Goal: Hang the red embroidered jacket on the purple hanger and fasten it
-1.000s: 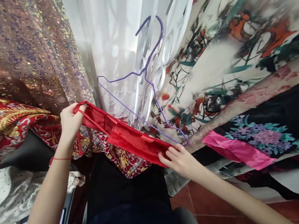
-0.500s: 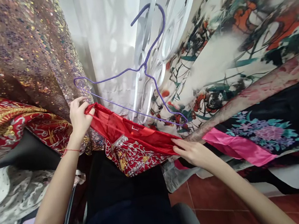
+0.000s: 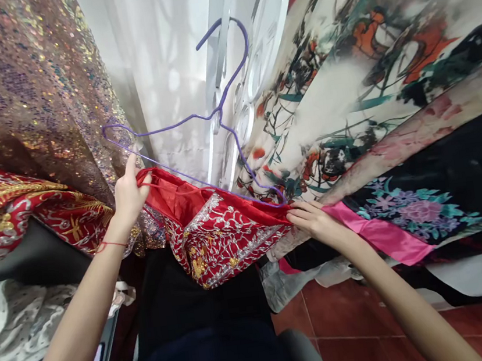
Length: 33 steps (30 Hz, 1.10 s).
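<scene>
From where I stand, the embroidered red garment (image 3: 226, 244) is stretched between the person's two hands, over the dark-clothed lap (image 3: 204, 308). The left hand (image 3: 127, 193) pinches one end of its top edge between thumb and curled fingers, with the forefinger pointing up near the hanger's lower bar. The right hand (image 3: 316, 223) grips the other end, fingers close together on top; its thumb is hidden from me. The garment's mouth gapes toward the left hand, showing plain red lining (image 3: 176, 203).

A purple wire hanger (image 3: 220, 109) lies at a slant behind the garment, hook upward, its right corner at the garment's edge beside the right hand. Sequined fabric (image 3: 44, 81) hangs on the left, a white curtain (image 3: 165, 61) in the middle, and painted floral cloth (image 3: 344, 91) to the right, above a pink satin strip (image 3: 389, 238).
</scene>
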### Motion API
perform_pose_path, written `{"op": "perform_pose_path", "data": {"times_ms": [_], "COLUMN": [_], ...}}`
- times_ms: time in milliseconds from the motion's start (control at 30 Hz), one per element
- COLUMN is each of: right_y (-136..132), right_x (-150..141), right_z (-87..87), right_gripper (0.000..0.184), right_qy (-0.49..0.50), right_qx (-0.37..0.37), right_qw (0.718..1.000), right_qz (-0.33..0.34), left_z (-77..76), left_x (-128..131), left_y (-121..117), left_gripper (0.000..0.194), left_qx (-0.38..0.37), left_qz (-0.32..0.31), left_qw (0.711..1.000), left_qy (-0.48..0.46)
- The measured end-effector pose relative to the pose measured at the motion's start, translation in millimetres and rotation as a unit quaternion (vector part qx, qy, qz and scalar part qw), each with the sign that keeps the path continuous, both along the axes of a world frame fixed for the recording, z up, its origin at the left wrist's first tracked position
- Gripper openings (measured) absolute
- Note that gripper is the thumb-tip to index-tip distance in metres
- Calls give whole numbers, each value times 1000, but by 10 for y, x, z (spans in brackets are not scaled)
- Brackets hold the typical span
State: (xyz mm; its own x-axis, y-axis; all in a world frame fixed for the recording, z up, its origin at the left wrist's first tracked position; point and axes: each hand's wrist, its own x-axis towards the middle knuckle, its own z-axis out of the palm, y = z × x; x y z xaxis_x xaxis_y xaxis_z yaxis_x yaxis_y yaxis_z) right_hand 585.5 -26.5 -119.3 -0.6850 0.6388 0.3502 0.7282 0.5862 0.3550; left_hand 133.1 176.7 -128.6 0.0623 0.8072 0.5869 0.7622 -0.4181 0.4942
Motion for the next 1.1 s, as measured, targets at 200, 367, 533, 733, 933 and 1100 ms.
{"op": "perform_pose_path", "data": {"times_ms": [200, 367, 533, 733, 933, 1100], "right_y": [-137, -225, -242, -111, 151, 255], "right_x": [-152, -340, -411, -449, -776, -1330], "right_z": [332, 513, 530, 588, 608, 644], "right_gripper": [23, 26, 27, 29, 26, 20], "right_qy": [-80, -88, -67, -6, 143, 355], "right_qx": [53, 95, 89, 54, 78, -51], "right_qw": [995, 992, 994, 998, 987, 933], "right_qz": [-22, 12, 8, -12, -11, 14], "left_z": [80, 72, 43, 115, 219, 247], "left_x": [-9, -45, -112, -137, -151, -192], "left_y": [-142, -124, -90, -201, -322, -386], "left_gripper": [91, 85, 82, 79, 77, 75], "left_qx": [79, 119, 116, 93, 89, 82], "left_qz": [-10, -29, -26, -28, -23, -38], "left_qw": [996, 990, 987, 984, 985, 988], "left_qy": [-48, -75, -108, -149, -147, -122]}}
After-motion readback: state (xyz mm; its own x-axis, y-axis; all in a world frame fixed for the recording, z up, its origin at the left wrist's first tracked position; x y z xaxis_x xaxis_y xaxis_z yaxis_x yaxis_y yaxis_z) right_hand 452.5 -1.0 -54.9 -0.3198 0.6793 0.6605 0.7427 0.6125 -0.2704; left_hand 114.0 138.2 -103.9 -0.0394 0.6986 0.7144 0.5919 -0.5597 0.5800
